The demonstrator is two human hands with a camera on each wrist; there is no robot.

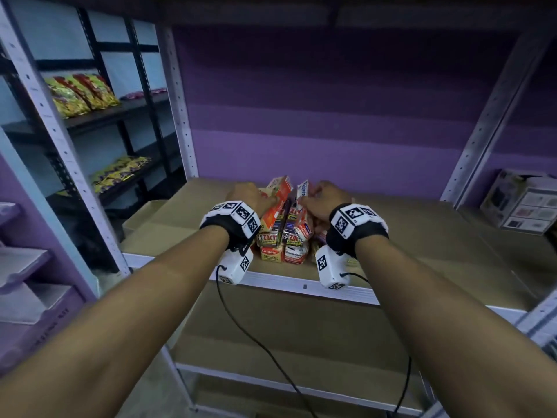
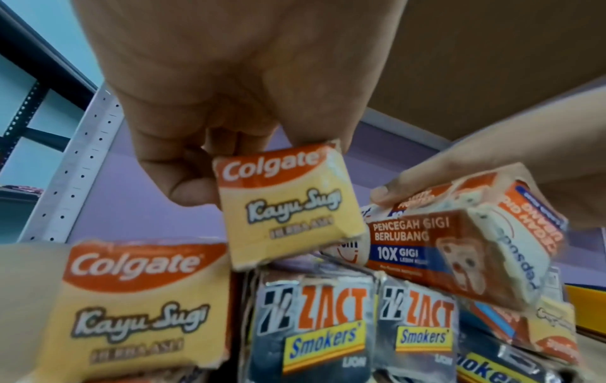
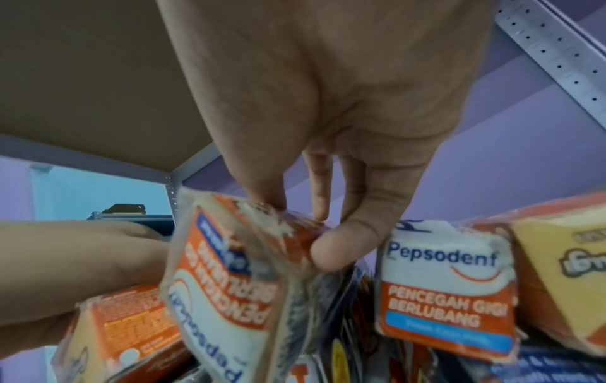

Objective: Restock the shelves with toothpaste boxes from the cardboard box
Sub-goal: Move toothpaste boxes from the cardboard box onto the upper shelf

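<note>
My left hand [image 2: 210,108] pinches a Colgate box [image 2: 288,204] and my right hand [image 3: 331,134] pinches a Pepsodent box [image 3: 236,272], both at the top of the toothpaste pile [image 1: 283,233] standing on the cardboard-lined shelf [image 1: 422,236]. The left wrist view alone shows two ZACT boxes [image 2: 311,321] directly under the Colgate box; the right wrist view alone shows a second Pepsodent box [image 3: 446,287] just right of the held one. From the head view, both forearms reach over the shelf's front edge, knuckles up
</note>
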